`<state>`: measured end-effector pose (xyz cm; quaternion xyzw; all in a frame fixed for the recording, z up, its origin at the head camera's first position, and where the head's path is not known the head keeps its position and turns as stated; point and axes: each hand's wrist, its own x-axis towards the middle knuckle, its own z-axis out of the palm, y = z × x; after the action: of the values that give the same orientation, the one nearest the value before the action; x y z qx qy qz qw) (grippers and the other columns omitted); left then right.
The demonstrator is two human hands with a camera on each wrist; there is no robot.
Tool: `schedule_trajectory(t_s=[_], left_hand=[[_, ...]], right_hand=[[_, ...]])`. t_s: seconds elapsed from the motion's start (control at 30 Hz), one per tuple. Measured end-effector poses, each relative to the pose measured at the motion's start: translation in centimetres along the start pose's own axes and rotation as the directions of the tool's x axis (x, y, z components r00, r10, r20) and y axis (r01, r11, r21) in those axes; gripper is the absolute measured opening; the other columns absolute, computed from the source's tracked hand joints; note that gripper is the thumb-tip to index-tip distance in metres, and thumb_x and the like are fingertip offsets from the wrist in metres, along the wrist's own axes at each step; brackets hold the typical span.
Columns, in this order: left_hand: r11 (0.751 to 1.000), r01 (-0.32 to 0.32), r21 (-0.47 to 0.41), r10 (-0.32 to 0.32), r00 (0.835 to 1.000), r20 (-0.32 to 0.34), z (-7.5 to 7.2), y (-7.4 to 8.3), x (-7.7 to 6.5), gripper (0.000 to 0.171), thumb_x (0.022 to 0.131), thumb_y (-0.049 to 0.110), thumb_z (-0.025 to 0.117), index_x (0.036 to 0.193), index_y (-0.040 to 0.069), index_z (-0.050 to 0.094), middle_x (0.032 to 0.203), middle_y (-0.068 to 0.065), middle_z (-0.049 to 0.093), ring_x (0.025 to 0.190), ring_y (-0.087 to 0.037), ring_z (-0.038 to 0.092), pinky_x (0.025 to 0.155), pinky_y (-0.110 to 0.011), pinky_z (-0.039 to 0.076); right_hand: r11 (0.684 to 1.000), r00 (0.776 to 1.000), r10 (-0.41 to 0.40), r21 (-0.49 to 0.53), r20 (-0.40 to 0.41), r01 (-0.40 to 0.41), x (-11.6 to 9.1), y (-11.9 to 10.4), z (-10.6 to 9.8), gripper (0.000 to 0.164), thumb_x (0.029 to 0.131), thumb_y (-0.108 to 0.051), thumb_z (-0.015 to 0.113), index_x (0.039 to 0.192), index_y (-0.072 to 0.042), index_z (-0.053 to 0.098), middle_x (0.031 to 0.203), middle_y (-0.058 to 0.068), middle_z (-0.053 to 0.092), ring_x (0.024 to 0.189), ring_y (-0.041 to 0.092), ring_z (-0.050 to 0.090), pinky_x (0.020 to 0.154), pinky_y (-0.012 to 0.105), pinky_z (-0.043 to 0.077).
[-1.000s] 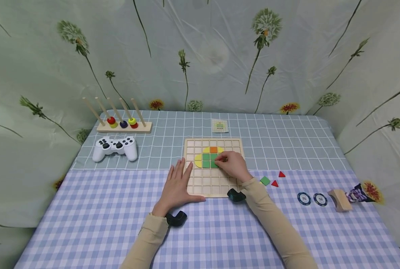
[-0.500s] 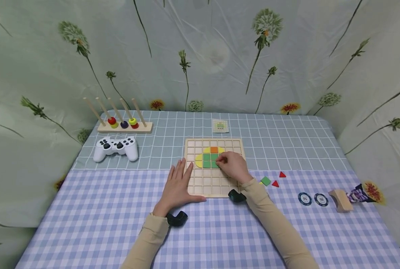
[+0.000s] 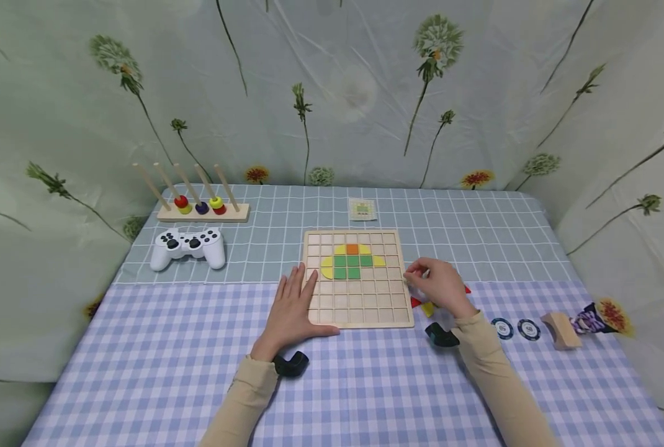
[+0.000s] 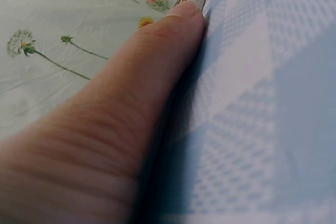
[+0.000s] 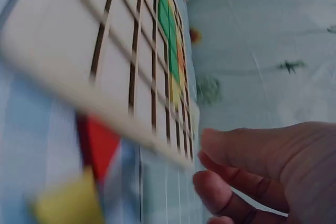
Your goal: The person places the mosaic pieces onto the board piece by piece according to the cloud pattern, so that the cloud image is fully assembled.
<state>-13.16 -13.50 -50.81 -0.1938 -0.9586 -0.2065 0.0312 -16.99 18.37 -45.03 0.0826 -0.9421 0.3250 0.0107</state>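
A square wooden grid board point(image 3: 360, 304) lies mid-table, with green squares point(image 3: 347, 267), an orange square point(image 3: 352, 249) and yellow rounded pieces point(image 3: 326, 268) set in its upper cells. My left hand point(image 3: 290, 310) spreads over the board's left edge, its thumb point(image 4: 157, 51) along the near side. Just off the board's right edge is my right hand point(image 3: 435, 285), fingers loosely bent; no piece shows between its fingertips point(image 5: 212, 140) in the right wrist view. Below it lie a red triangle point(image 3: 416, 302) and a yellow piece point(image 3: 428, 309); another red piece point(image 3: 467, 289) is partly hidden.
A small pattern card point(image 3: 362, 210) lies behind the board. At the left are a white game controller point(image 3: 188, 247) and a pegged bead stand point(image 3: 203, 213). To the right sit two poker chips point(image 3: 502, 328), a wooden arch block point(image 3: 562, 330) and a dark patterned item point(image 3: 586, 320).
My right hand has left the green squares and moved right, past the board's edge. This uncovers green and yellow pieces in the board's right half. My left hand stays in place.
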Motion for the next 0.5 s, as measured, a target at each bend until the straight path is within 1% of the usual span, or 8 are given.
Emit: schedule_trajectory(t_s=[0.1,0.27,0.37,0.5], left_hand=[[1.0,-0.001,0.003,0.001,1.0,-0.004,0.1,-0.1,0.0,0.126,0.06,0.082,0.063,0.153,0.009,0.018,0.156,-0.018,0.007,0.143,-0.03,0.001,0.113,-0.044,-0.002],[1.0,0.003,0.006,-0.003,1.0,-0.001,0.1,-0.2,0.0,0.127,0.059,0.084,0.06,0.153,0.01,0.017,0.157,-0.017,0.007,0.143,-0.03,0.0,0.113,-0.043,-0.003],[1.0,-0.007,0.003,0.007,1.0,-0.017,0.2,-0.2,0.0,0.127,0.059,0.084,0.061,0.153,0.009,0.019,0.156,-0.019,0.009,0.143,-0.031,0.002,0.113,-0.044,-0.001],[1.0,-0.02,0.002,0.02,0.999,-0.03,0.3,-0.2,0.0,0.126,0.06,0.084,0.061,0.152,0.008,0.02,0.155,-0.02,0.01,0.143,-0.032,0.003,0.113,-0.045,0.0]], right_hand=[[0.998,0.998,0.056,-0.037,0.002,-0.056,-1.0,1.3,-1.3,0.014,0.084,-0.02,0.072,0.085,-0.007,0.069,0.072,-0.001,0.059,0.056,0.015,0.05,0.05,0.029,0.039],[0.988,0.988,0.143,-0.067,0.065,-0.139,-2.4,2.7,-2.6,0.019,0.084,-0.023,0.072,0.088,-0.006,0.068,0.074,0.0,0.059,0.051,0.012,0.053,0.05,0.029,0.039],[0.984,0.981,0.163,-0.089,0.101,-0.155,-2.9,3.2,-2.9,0.02,0.082,-0.024,0.074,0.09,-0.006,0.068,0.074,0.0,0.057,0.057,0.013,0.051,0.053,0.029,0.037],[0.98,0.978,0.171,-0.12,0.121,-0.156,-3.3,3.9,-3.2,0.023,0.079,-0.024,0.076,0.09,-0.005,0.07,0.075,0.0,0.055,0.066,0.016,0.048,0.057,0.031,0.037]])
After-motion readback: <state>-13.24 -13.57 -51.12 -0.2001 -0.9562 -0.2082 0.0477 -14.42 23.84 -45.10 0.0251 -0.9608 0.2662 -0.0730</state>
